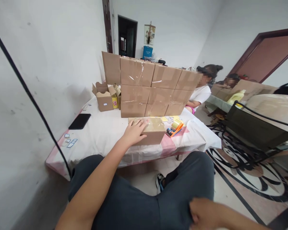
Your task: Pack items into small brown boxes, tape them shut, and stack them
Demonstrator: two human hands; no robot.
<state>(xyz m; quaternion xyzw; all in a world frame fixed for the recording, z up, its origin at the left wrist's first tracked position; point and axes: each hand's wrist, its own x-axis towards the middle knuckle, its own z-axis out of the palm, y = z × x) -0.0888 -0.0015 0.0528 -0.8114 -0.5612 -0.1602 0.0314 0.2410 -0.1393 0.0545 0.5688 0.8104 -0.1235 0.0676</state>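
Note:
On the near edge of the cloth-covered table lies a taped cardboard box (153, 135). My left hand (135, 130) rests on its top left part with the fingers spread. Down at the lower right, my right hand (203, 212) is over my thigh; its fingers are curled and partly out of sight. Just right of the box sits an orange tape dispenser (177, 129) with a yellowish roll. Behind the box stands a wall of stacked, taped cardboard boxes (147, 95), three rows high.
A black phone (80, 121) lies on the left of the table (103, 134). Small open cartons (105, 101) stand behind it. A black cord runs down the left. A person (200, 92) sits beyond the stack. A dark chair (252, 127) is at right.

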